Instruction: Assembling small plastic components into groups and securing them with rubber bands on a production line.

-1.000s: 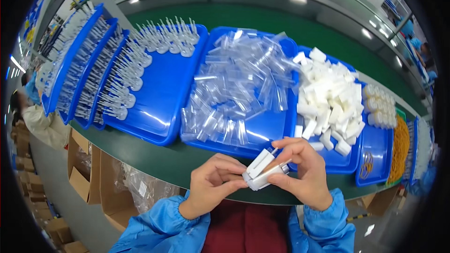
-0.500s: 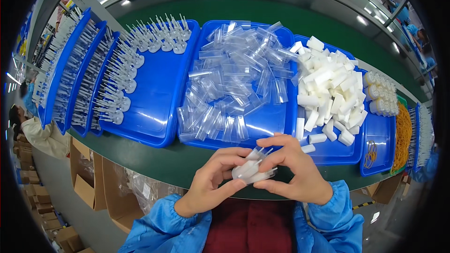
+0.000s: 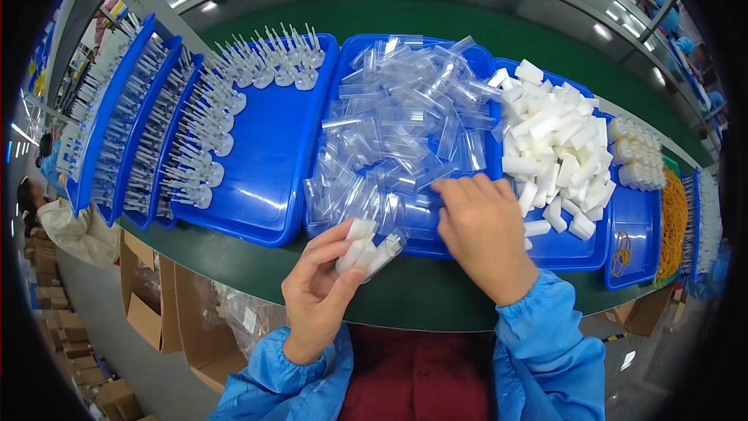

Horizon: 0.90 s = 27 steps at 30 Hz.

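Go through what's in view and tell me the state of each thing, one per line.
Left hand: shut on white pieces in clear sleeves.
Right hand: open, fingers on the clear sleeve pile.
Middle tray: heaped with sleeves.
White blocks: piled loose.
Left tray: mostly bare.

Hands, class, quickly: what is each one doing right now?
Left hand: closed on a small bundle of white and clear plastic pieces.
Right hand: open, palm down, fingers resting on the clear plastic sleeves.
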Each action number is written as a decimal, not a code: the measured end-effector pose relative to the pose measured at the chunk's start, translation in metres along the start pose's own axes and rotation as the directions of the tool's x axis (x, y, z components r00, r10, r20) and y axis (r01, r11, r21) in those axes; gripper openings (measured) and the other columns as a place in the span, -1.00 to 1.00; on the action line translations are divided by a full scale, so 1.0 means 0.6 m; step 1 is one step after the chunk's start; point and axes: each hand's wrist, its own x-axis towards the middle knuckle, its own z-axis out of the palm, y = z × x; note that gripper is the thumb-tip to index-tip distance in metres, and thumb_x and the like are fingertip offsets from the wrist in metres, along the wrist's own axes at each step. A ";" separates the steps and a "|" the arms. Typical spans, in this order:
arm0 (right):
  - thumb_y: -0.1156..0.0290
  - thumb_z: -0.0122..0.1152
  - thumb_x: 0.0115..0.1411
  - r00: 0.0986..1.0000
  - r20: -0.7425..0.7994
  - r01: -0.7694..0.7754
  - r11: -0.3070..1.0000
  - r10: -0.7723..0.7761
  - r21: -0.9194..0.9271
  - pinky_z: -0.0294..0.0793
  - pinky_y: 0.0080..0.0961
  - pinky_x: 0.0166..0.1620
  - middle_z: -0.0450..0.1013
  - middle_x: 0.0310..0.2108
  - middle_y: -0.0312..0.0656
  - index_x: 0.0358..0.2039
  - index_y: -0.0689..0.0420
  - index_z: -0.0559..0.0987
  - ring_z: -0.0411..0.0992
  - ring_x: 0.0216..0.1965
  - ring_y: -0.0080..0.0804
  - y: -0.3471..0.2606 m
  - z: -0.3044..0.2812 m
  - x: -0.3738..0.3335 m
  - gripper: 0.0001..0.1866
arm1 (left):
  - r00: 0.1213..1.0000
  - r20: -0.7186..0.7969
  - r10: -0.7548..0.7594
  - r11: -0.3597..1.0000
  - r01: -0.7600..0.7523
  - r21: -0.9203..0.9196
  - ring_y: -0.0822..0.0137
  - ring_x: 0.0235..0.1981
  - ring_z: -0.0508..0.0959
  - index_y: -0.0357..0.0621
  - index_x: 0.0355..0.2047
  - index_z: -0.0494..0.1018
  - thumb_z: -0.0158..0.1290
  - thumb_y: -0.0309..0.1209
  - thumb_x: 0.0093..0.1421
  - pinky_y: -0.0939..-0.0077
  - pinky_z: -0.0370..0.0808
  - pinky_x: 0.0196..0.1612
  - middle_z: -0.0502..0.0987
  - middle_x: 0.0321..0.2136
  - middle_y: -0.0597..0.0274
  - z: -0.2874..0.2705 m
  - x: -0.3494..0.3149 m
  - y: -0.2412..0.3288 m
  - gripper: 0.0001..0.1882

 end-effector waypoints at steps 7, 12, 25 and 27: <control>0.55 0.28 -0.04 0.995 0.097 0.028 0.999 -0.033 0.045 0.49 -0.37 -0.26 0.48 -0.37 -0.17 -0.23 0.21 0.55 0.49 -0.36 -0.25 0.010 0.000 -0.008 -0.71 | 0.997 0.078 -0.023 1.000 0.023 0.000 0.08 0.23 0.44 -0.44 0.04 0.47 0.11 -0.75 0.23 0.29 0.53 0.20 0.32 0.24 -0.22 0.036 0.001 0.003 -0.66; 0.64 0.24 0.14 0.886 0.361 -0.459 0.441 0.290 0.772 0.54 -0.45 -0.10 0.56 -0.18 -0.09 0.07 0.27 0.45 0.57 -0.18 -0.40 0.015 -0.081 -0.001 -0.56 | 0.994 0.096 -0.060 0.998 0.060 0.006 0.10 0.19 0.49 -0.43 0.01 0.52 0.15 -0.71 0.23 0.32 0.56 0.17 0.36 0.23 -0.21 0.051 0.000 0.007 -0.68; 0.56 0.48 0.12 0.845 0.326 -0.377 0.039 0.423 0.926 0.54 -0.53 -0.09 0.56 -0.30 -0.13 -0.17 0.21 0.45 0.56 -0.22 -0.48 0.013 -0.085 -0.069 -0.64 | 0.984 0.149 -0.101 0.989 0.084 0.119 0.17 0.14 0.54 -0.31 0.00 0.59 0.21 -0.63 0.22 0.42 0.58 0.05 0.46 0.19 -0.12 0.089 0.001 0.013 -0.68; 0.54 0.52 0.08 0.863 0.256 -0.322 0.083 0.436 0.943 0.53 -0.53 -0.11 0.55 -0.34 -0.15 -0.27 0.18 0.46 0.55 -0.23 -0.47 0.016 -0.072 -0.071 -0.66 | 0.984 0.155 -0.091 0.989 0.070 0.132 0.16 0.14 0.54 -0.31 0.00 0.59 0.22 -0.62 0.22 0.42 0.57 0.05 0.46 0.18 -0.13 0.092 0.001 0.011 -0.68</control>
